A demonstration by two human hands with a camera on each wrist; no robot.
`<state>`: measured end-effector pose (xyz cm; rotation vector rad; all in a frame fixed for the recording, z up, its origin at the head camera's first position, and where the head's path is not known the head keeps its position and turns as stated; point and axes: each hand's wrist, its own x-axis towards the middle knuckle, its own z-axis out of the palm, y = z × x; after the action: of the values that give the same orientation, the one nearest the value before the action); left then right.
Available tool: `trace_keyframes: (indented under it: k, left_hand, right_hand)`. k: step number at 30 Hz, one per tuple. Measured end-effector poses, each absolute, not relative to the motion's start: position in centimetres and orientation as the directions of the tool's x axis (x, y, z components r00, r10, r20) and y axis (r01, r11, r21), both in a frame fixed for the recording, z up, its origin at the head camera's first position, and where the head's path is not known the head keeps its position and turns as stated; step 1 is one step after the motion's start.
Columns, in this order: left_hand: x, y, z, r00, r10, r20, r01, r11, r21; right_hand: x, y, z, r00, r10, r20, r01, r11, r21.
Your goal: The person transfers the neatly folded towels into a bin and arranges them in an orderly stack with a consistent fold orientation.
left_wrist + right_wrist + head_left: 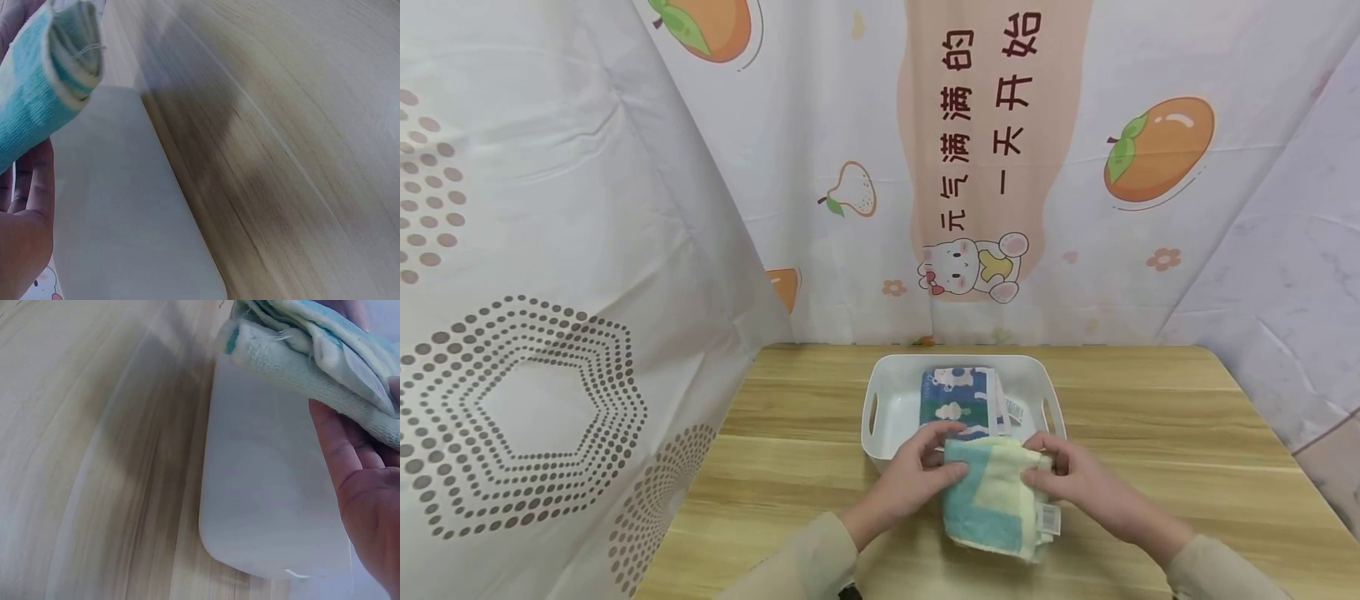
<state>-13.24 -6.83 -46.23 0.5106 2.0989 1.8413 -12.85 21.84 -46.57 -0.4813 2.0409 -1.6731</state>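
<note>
A folded towel [992, 492] in teal and pale yellow, with a white label hanging at its right side, is held up between both hands in front of the basket. My left hand [917, 471] pinches its left edge, thumb on the near face. At the opposite edge my right hand [1075, 479] grips it with thumb and fingers. Folded layers and loose threads show on the towel [37, 87] in the left wrist view. Behind it, a blue and green patterned towel [958, 400] lies folded inside the white basket [887, 392]; the raised towel covers the basket's near rim.
The basket stands on a wood-grain table [805, 417], near the back edge. A printed curtain [820, 108] hangs right behind the table, and another [550, 208] drapes along the left side.
</note>
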Motion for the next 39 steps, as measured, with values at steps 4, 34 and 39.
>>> trace_keyframes:
  k: [4, 34, 39]
  left_hand:
    - [-13.2, -7.0, -46.2, -0.861, 0.507, -0.038, 0.002, 0.078, 0.997]
    - [-17.0, -7.0, -44.7, -0.959, 0.272, -0.080, -0.084, -0.002, 0.996]
    - [-17.9, -7.0, -44.8, -0.960, 0.257, -0.110, -0.120, -0.021, 0.993]
  right_hand:
    - [-13.2, 21.8, -46.4, -0.841, -0.522, -0.140, 0.061, 0.166, -0.984]
    - [-15.8, 19.3, -44.2, -0.943, -0.326, -0.074, 0.029, 0.140, -0.990]
    - [-16.3, 19.1, -44.3, -0.949, -0.313, -0.029, -0.031, 0.185, -0.982]
